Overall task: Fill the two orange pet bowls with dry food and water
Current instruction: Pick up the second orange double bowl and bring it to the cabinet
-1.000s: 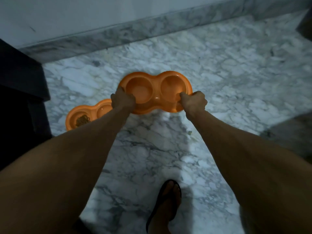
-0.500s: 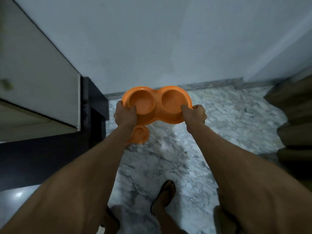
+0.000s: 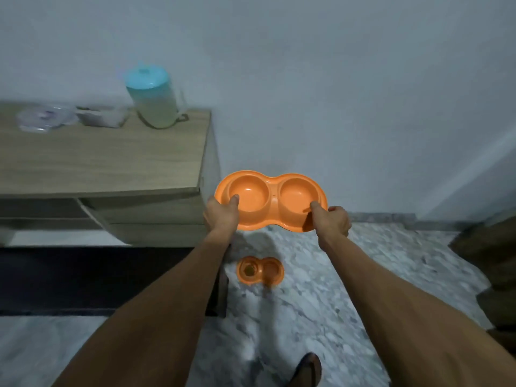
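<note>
Head view: gripping empty double bowl [image 3: 270, 201] mid-air, right of cabinet [image 3: 106, 160]; left hand [image 3: 222, 216], right hand [image 3: 332, 223] closed on near rim ends, thumbs inside. Likely light, stiff plastic; holding both ends. Second bowl [image 3: 260, 270] sitting on floor.

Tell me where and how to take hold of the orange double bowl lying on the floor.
Grip the second double bowl by its two short rounded ends, one hand on each, coming down from above. It lies flat on the marble floor, and one well seems to hold some food, so keep it level. The left hand and right hand hold the lifted bowl the same way.
</note>
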{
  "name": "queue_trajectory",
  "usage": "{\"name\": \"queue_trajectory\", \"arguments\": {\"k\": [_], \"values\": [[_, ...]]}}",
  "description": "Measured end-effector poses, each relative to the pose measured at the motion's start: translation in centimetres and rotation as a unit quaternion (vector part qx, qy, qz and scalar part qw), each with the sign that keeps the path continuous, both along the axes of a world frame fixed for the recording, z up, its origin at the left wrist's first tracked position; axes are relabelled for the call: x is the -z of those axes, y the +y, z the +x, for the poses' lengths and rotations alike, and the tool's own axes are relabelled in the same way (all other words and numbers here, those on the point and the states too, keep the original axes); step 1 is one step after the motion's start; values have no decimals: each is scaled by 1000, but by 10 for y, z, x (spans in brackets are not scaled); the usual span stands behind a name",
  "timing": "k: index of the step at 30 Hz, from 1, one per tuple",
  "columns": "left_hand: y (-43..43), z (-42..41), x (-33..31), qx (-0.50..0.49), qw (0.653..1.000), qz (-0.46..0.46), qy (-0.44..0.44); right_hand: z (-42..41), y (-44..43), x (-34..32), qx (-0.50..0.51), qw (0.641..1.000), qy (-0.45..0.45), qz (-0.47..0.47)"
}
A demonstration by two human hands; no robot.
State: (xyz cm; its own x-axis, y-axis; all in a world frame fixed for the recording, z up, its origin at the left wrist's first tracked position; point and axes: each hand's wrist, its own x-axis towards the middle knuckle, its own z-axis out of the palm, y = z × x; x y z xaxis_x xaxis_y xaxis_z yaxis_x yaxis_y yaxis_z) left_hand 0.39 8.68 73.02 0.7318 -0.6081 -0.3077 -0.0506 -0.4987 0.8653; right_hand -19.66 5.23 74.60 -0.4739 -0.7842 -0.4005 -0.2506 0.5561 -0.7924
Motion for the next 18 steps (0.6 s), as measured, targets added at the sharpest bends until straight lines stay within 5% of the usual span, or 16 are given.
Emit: {"name": "queue_trajectory", "arguments": {"k": [18], "values": [[111,328,-85,-99,993,-72,5,326,68,-81,-137,988,-9,-72]]}}
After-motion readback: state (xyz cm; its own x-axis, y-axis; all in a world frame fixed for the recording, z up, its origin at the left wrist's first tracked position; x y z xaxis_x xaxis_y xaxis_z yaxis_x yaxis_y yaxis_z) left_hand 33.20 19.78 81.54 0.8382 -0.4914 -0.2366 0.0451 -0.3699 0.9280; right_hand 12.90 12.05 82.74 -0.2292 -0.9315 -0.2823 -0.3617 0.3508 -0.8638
